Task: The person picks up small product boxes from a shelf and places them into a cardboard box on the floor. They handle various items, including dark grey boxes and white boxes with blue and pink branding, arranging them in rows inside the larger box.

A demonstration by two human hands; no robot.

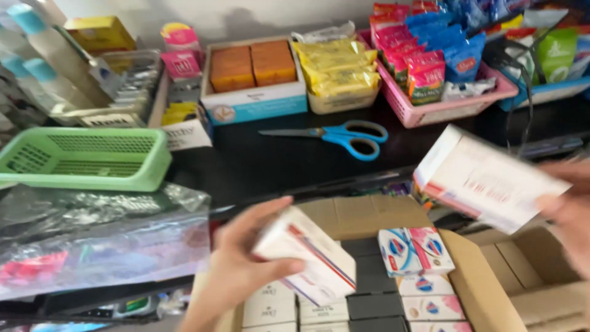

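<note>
My left hand [239,264] grips a small white box with red and blue stripes [310,255], held tilted just above an open cardboard carton [473,276]. The carton holds rows of similar small white, pink and blue boxes [415,251]. My right hand [568,209] at the right edge holds a larger white box with red print [485,178], raised above the carton's right flap. Both hands and boxes are blurred.
A black counter [258,163] carries blue-handled scissors [344,135], an empty green basket [86,157], a pink basket of packets [442,104], a box of orange bars [255,74], yellow packets [338,67] and a crumpled plastic sheet [98,240] at the left.
</note>
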